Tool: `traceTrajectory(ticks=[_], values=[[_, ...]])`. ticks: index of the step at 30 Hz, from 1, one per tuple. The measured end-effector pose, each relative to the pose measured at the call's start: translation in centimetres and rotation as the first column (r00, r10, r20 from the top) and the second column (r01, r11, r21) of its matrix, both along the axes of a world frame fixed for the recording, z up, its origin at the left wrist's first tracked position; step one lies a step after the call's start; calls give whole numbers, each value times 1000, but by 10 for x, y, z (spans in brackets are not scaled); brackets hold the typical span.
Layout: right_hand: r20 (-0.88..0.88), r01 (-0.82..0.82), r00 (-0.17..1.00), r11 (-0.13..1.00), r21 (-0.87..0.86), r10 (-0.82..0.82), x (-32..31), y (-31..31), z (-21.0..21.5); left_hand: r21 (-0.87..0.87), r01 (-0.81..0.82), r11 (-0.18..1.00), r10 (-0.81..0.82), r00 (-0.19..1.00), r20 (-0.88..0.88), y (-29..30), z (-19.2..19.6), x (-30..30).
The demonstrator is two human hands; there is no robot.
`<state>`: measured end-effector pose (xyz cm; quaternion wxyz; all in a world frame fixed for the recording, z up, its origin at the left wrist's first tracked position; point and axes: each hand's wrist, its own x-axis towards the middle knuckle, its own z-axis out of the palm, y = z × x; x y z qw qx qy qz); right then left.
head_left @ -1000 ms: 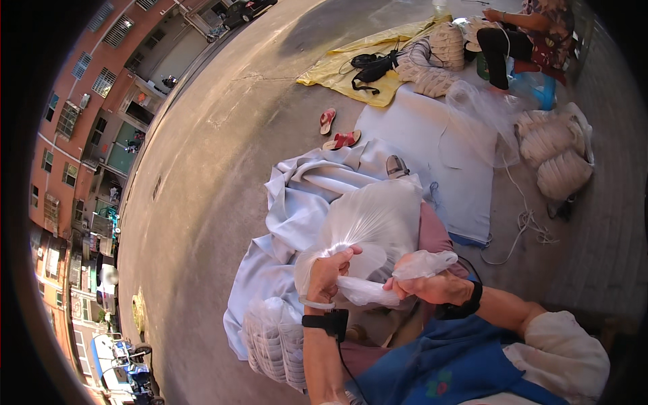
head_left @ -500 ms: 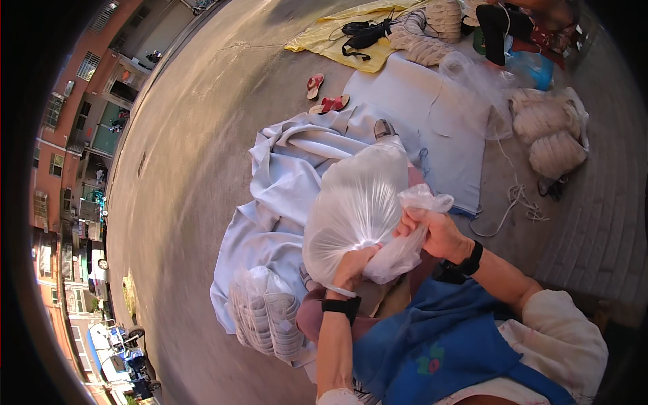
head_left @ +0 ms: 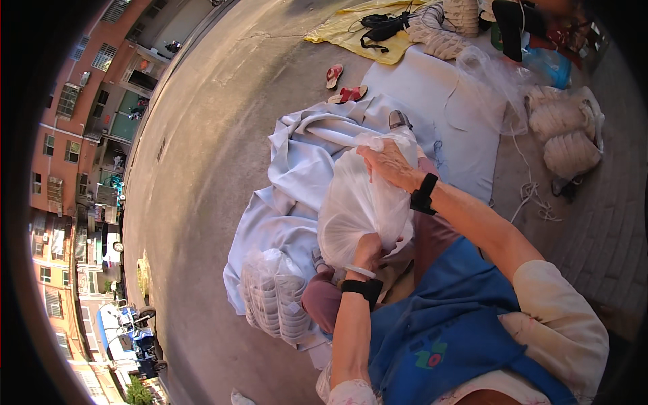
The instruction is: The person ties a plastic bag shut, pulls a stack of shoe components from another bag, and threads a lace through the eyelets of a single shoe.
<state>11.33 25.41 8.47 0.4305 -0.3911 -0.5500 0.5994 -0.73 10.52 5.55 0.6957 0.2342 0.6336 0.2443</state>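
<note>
The left hand (head_left: 368, 248) grips the lower end of a translucent white plastic bag (head_left: 361, 202), fingers closed on its bottom edge. The right hand (head_left: 390, 164) clamps the bag's gathered top, fingers closed. The bag sits over the person's lap, above a pale blue sheet (head_left: 297, 182) spread on the pavement. A second filled bag (head_left: 273, 300) lies just beside the left knee.
</note>
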Motion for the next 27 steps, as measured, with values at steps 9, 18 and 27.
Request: traceTrajectory(ticks=[9, 18, 27], values=[[-199, -19, 976, 869, -495, -92, -9, 17, -29, -252, 283, 925, -347, 901, -261, 10, 33, -12], [121, -76, 984, 929, -363, 128, 17, 2, -90, -322, 778, 539, -738, 252, -626, 14, 10, -16], [-286, -620, 759, 784, -40, 585, 135, -28, -28, -185, 20, 982, -51, 985, -164, 11, 35, -7]])
